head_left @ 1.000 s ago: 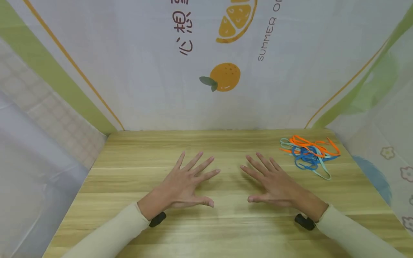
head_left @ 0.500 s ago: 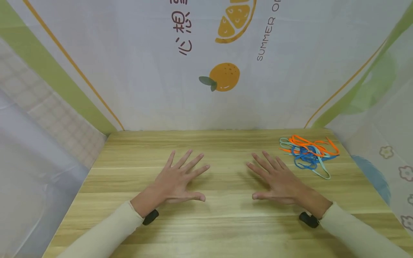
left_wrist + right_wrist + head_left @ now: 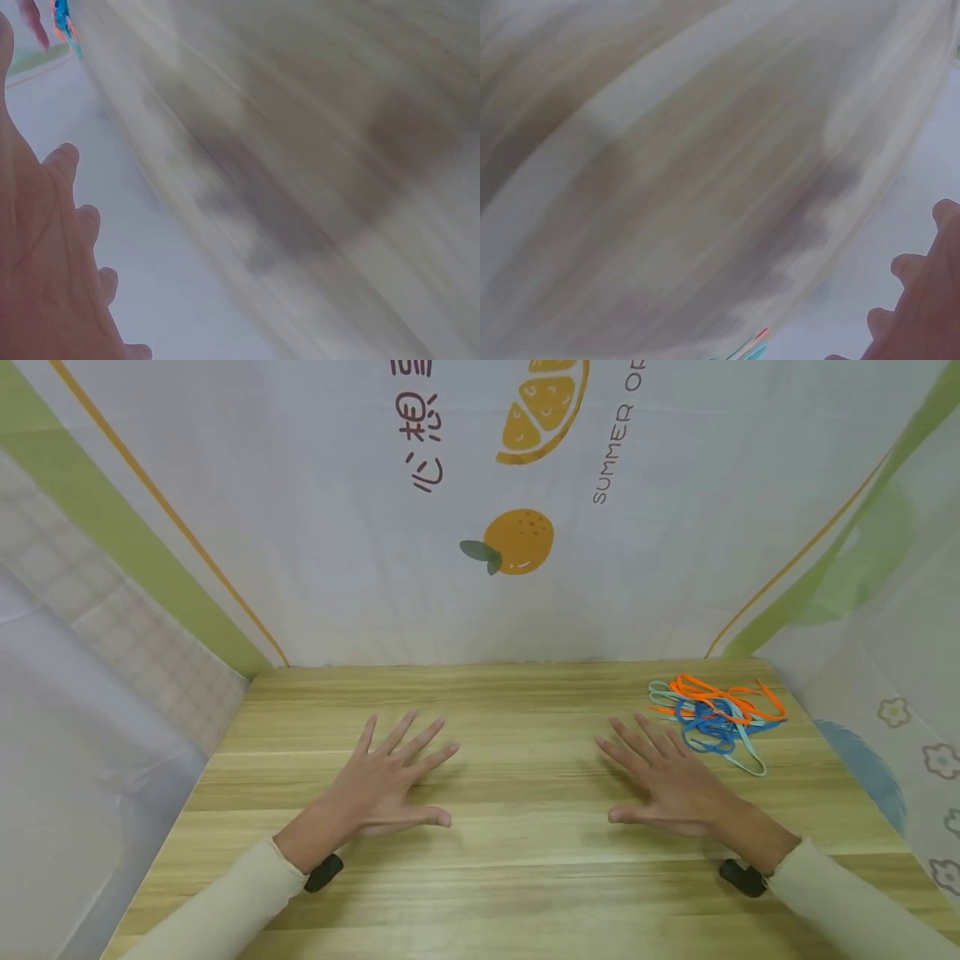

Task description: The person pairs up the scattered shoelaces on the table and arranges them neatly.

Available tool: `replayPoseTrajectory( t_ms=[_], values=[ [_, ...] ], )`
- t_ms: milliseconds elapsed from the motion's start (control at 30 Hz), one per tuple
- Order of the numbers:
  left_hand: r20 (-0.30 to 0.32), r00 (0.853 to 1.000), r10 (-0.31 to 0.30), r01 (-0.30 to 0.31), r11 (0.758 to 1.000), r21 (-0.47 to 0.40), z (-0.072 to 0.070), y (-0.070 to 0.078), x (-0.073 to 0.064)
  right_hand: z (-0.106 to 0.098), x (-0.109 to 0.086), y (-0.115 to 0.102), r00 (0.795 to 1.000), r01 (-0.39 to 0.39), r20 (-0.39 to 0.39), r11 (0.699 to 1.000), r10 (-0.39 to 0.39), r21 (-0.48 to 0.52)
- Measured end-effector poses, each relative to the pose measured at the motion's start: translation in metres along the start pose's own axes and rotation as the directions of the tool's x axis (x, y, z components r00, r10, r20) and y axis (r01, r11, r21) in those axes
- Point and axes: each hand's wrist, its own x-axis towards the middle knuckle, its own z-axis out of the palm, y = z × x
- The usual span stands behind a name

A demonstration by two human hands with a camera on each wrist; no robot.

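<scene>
While the left hand and right hand have fingers splayed, I see the laces beside the right little finger, tangle stretching crosswise, crossings hard to trace.

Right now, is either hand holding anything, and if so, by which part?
Nothing is held. The left hand and right hand are both spread above the table; the tangled laces lie loose on it, beyond the right hand.

Orange, blue and pale-mint flat shoelaces lie loosely tangled near the far right corner of the table.
</scene>
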Motion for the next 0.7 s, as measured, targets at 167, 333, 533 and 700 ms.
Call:
replayPoseTrajectory(
  t_ms=[167, 333, 533, 700],
  values=[
    [-0.049, 0.999, 0.002, -0.004, 0.999, -0.042, 0.004, -0.007, -0.009, -0.002, -0.01, 0.007, 1.0, -0.028, -0.011, 1.0, 0.028, -0.005],
    [-0.067, 0.998, -0.008, 0.004, 0.999, -0.052, 0.005, -0.012, -0.017, -0.004, -0.021, 0.015, 0.998, -0.062, -0.013, 0.998, 0.062, 0.008],
    [-0.03, 0.999, -0.038, 0.037, 0.999, -0.028, 0.002, -0.017, -0.023, -0.007, -0.032, 0.023, 0.992, -0.128, 0.02, 0.992, 0.128, 0.02],
    [-0.042, 0.998, -0.045, 0.044, 0.999, -0.029, 0.001, -0.021, -0.027, -0.009, -0.039, 0.029, 0.985, -0.171, 0.037, 0.985, 0.17, 0.032]
  ],
)
